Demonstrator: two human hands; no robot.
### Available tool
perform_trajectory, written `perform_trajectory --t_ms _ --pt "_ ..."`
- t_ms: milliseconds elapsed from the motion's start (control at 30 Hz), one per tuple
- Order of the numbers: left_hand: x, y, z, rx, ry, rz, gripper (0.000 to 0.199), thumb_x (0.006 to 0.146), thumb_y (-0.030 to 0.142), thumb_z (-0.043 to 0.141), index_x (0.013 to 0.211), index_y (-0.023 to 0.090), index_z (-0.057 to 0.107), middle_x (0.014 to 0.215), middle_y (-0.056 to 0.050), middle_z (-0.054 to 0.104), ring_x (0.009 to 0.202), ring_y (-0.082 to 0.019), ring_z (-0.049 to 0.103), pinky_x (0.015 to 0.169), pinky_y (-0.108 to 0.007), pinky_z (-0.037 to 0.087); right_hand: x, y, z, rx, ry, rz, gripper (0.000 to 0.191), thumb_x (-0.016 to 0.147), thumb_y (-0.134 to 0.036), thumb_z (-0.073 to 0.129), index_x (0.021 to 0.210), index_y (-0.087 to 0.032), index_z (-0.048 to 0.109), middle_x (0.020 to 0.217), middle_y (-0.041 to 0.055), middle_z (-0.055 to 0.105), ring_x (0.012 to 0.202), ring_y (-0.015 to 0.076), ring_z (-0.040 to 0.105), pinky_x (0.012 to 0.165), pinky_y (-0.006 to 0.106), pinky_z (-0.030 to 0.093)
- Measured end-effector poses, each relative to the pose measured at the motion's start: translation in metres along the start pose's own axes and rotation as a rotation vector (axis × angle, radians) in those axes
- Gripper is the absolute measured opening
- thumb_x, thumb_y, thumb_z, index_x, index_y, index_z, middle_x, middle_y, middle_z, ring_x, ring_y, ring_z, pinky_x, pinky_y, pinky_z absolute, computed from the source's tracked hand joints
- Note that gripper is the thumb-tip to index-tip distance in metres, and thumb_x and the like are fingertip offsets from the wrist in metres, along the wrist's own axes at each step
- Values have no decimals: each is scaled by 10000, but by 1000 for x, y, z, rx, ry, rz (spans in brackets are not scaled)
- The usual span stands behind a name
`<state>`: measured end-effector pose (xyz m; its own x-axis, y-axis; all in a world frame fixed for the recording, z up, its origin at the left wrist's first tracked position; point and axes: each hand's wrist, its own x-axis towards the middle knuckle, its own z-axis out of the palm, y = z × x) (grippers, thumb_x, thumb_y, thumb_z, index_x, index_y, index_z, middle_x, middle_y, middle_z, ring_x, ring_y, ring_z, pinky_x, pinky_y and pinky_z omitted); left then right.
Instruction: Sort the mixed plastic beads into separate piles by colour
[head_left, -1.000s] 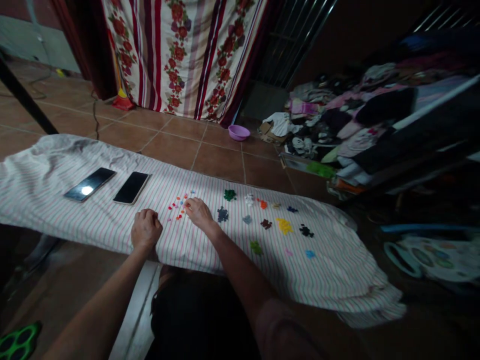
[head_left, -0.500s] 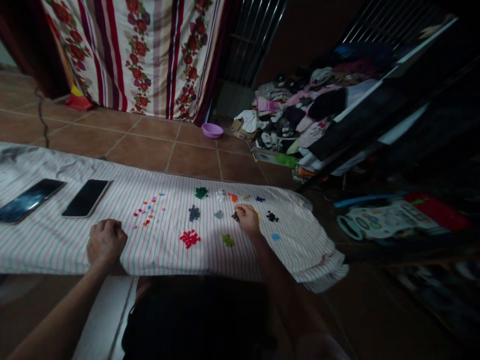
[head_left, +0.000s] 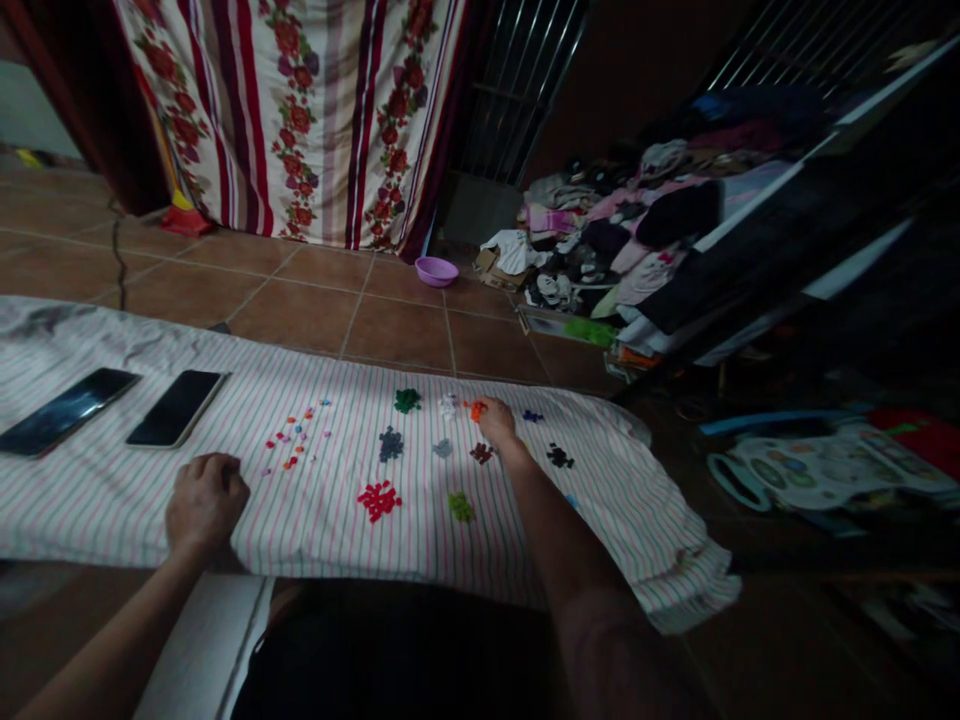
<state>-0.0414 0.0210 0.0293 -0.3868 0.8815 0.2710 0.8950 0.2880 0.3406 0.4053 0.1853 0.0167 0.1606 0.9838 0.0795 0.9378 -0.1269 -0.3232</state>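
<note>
My right hand (head_left: 496,420) is at the orange pile (head_left: 475,411), its fingers pinched together; whatever is between them is too small to make out. Below it lie brown pieces (head_left: 481,453). My left hand (head_left: 206,500) rests with curled fingers on the striped cloth (head_left: 322,530), left of scattered mixed-colour pieces (head_left: 291,440). Separate piles lie about: dark green (head_left: 407,401), white (head_left: 448,406), dark grey (head_left: 390,444), light grey (head_left: 442,449), red (head_left: 379,501), lime green (head_left: 460,507), black (head_left: 559,456) and dark blue (head_left: 532,415). Light blue pieces (head_left: 571,501) show partly beside my right forearm.
Two phones, one dark (head_left: 67,412) and one with a pale edge (head_left: 178,408), lie on the cloth at the left. A purple basin (head_left: 436,271) stands on the tiled floor beyond. Heaped clothes (head_left: 600,225) and a striped floral curtain (head_left: 300,120) are farther back.
My right hand has moved from the brown pieces up to the orange pile, uncovering the brown ones. My left hand stays in about the same place. The view has shifted slightly.
</note>
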Motion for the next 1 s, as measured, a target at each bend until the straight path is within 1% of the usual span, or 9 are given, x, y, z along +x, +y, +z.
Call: perform_trajectory --t_ms 133,233,333,400,467,600,800,900,1000 --pt "-1 1 -2 -3 -7 12 223 812 219 419 877 143 618 1023 -131 612 976 -267 508 756 -386 431 -1 3 -3 50 -23 8 359 789 -124 480 1061 -219 694 1092 41 688 990 160 621 828 202 438" --pt "-1 -1 -1 0 -7 16 226 820 227 409 885 147 610 1025 -130 608 974 -265 511 750 -382 429 1 -1 -3 98 -36 4 369 797 -160 488 1110 -227 673 1121 35 680 1009 155 618 866 214 439" --pt "-1 -4 2 15 -1 17 208 814 239 413 872 170 600 1014 -106 609 961 -253 516 744 -369 428 3 -7 2 106 -20 -111 355 803 -176 506 1116 -233 664 1141 37 670 1042 157 599 949 266 412" --pt "0 -5 4 21 10 21 196 811 240 409 855 182 591 998 -92 610 949 -247 517 738 -362 428 4 -9 5 97 -8 -220 306 793 -174 536 1054 -230 685 1129 37 671 1047 162 590 971 294 400" --pt "0 -5 5 21 27 31 190 812 242 406 847 190 586 992 -86 609 945 -244 517 733 -360 431 4 -10 8 78 3 -265 240 784 -163 555 961 -221 706 1073 35 683 1015 165 595 951 302 410" --pt "-1 -4 5 17 42 30 174 793 228 432 833 182 595 970 -92 612 928 -247 518 729 -370 438 4 -6 10 58 38 -222 181 763 -126 564 841 -193 713 951 44 695 926 158 608 877 274 436" --pt "0 -5 6 13 34 27 197 802 231 421 845 172 604 979 -96 613 936 -234 508 748 -349 433 2 -7 5 141 76 -192 211 789 -154 528 881 -191 715 935 46 701 888 162 614 854 265 444" --pt "1 -7 7 20 43 34 195 804 227 413 837 179 599 958 -89 611 943 -222 505 754 -323 422 3 -19 -4 155 160 -218 212 800 -186 520 886 -198 713 970 52 695 921 180 600 896 295 427" --pt "2 -10 10 21 56 47 183 802 218 415 832 175 590 937 -92 605 939 -220 498 765 -319 419 4 -49 -7 216 211 -322 216 805 -197 509 890 -197 707 976 62 685 935 189 591 894 306 427"
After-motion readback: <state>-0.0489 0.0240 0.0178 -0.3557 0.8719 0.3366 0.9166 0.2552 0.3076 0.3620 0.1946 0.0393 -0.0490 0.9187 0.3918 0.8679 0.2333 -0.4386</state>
